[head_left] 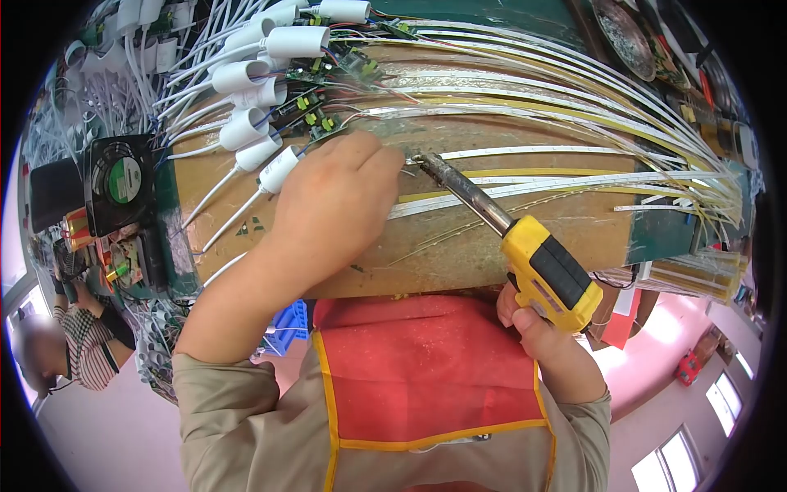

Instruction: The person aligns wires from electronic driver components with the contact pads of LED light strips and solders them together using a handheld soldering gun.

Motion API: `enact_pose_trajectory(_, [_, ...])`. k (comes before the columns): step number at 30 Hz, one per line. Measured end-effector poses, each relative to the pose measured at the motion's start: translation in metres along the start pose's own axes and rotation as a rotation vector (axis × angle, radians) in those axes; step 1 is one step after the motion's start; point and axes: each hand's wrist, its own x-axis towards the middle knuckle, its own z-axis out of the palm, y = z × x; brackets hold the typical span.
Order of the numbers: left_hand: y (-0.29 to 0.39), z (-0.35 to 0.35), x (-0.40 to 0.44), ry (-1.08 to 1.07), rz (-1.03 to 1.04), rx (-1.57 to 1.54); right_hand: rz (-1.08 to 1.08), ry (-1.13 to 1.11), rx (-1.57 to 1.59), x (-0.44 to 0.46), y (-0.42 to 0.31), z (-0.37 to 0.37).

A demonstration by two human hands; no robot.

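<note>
My left hand (340, 193) is closed, fingertips together beside the end of a white LED strip (525, 151); what it pinches is hidden. Close to its palm side lies a white plastic cap (279, 170) with a cable. My right hand (529, 318) is wrapped round the yellow and black handle of a soldering iron (551, 271). The iron's dark metal tip points up and left, at the strip end just right of my left fingertips. Green circuit boards (321, 123) with wires lie above my left hand.
White caps (243, 76) with cables fill the upper left of the wooden board (459, 238). A black fan (120, 184) stands at the left edge. Long strips (574, 90) fan out rightwards. A metal dish (625, 37) sits at the upper right. Another person (90, 348) is at the lower left.
</note>
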Motion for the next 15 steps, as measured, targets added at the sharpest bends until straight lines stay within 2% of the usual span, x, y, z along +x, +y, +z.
enact_pose_trajectory(15, [-0.0011,0.0030,0.0003,0.010,0.023,0.006,0.057,0.056,0.034,0.0033,-0.0067,0.0056])
